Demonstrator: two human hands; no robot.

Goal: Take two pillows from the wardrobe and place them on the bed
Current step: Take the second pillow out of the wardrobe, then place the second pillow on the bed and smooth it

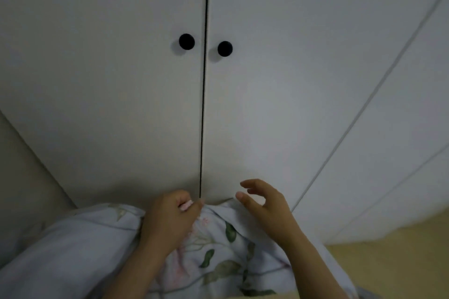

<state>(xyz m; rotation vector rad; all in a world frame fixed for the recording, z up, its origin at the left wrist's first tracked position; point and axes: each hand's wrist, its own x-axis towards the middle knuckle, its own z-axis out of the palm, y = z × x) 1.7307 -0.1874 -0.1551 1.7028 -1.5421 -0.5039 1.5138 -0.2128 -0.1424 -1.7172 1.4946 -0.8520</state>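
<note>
The white wardrobe (145, 104) fills the view, its two doors shut, with two black round knobs, the left knob (186, 41) and the right knob (225, 48). Pale floral pillows (213, 250) are bunched against my body at the bottom of the view. My left hand (170, 216) is closed on the upper edge of the pillow fabric, just below the door gap. My right hand (264, 204) hovers over the pillows with its fingers spread, holding nothing. How many pillows are held cannot be told.
More white wardrobe panels (388, 128) run off to the right. A strip of light wooden floor (388, 269) shows at the lower right. A pale wall (21, 177) stands at the left.
</note>
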